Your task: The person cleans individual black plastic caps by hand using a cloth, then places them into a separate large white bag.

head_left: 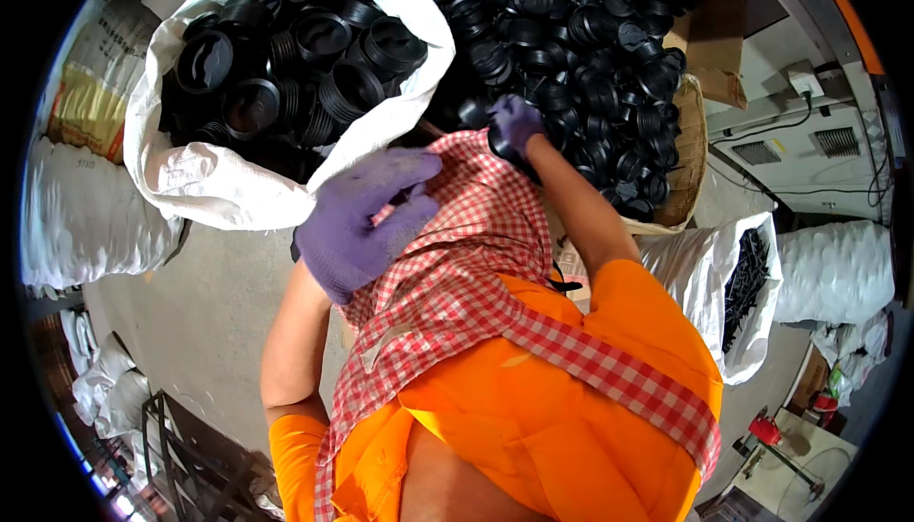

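Observation:
My left hand (pixel 357 217), in a purple knitted glove, hovers in front of the red checked apron (pixel 457 265), beside the rim of a white woven sack (pixel 238 189). Its fingers point right, with the thumb apart and nothing between them. Black threaded plastic caps (pixel 252 108) fill that sack. My right hand (pixel 517 124), also gloved in purple, is at the near edge of a heap of smaller-looking black caps (pixel 600 94). Its fingers are curled round a black cap (pixel 499 144), partly hidden by the glove.
The heap lies in a shallow woven basket (pixel 687 156) with cardboard (pixel 719 56) behind. At right stands a white sack (pixel 752 284) of thin black pieces. Stuffed white sacks (pixel 95 213) line the left side, above a dark metal frame (pixel 190 455).

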Action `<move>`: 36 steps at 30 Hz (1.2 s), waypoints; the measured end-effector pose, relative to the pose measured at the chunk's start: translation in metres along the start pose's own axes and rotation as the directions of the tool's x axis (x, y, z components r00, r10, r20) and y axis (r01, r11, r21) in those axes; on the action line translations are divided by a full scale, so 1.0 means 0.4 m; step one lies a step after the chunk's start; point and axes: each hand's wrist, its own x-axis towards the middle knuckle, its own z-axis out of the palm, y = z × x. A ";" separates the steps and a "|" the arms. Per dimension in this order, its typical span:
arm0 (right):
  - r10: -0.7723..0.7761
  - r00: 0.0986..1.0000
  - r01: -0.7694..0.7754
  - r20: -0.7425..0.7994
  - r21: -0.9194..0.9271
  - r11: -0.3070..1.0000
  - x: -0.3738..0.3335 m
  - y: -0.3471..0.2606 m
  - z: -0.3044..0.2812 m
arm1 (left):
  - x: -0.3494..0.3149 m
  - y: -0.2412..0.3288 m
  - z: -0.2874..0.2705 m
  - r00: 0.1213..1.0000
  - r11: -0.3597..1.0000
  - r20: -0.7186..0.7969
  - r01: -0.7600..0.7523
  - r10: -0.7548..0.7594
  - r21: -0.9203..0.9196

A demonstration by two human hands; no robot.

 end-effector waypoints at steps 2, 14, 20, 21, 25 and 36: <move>-0.007 1.000 0.006 0.004 0.269 0.963 -0.078 -0.084 -0.107 | -0.012 -0.007 0.028 0.949 0.948 0.122 0.302 -0.289 -0.103; -0.052 0.979 0.125 -0.197 0.381 0.916 -0.161 -0.161 -0.334 | 0.005 -0.185 0.175 0.877 0.673 0.258 0.478 -0.406 -0.565; -0.689 0.708 0.655 0.156 0.220 0.723 -0.369 -0.317 -0.270 | 0.025 -0.116 0.136 0.857 0.358 0.250 0.431 -0.451 -0.828; -0.692 0.711 0.647 0.127 0.269 0.714 -0.386 -0.319 -0.248 | 0.028 -0.111 0.125 0.858 0.362 0.264 0.439 -0.440 -0.822; -0.552 0.809 0.497 0.199 0.270 0.825 -0.432 -0.365 -0.206 | -0.002 -0.104 0.141 0.889 0.728 -0.114 0.284 -0.444 -0.624; -0.872 0.329 -0.232 0.362 0.926 0.297 -0.353 -0.351 -0.215 | -0.050 -0.039 0.090 0.881 0.129 -0.132 -0.082 -0.455 -0.988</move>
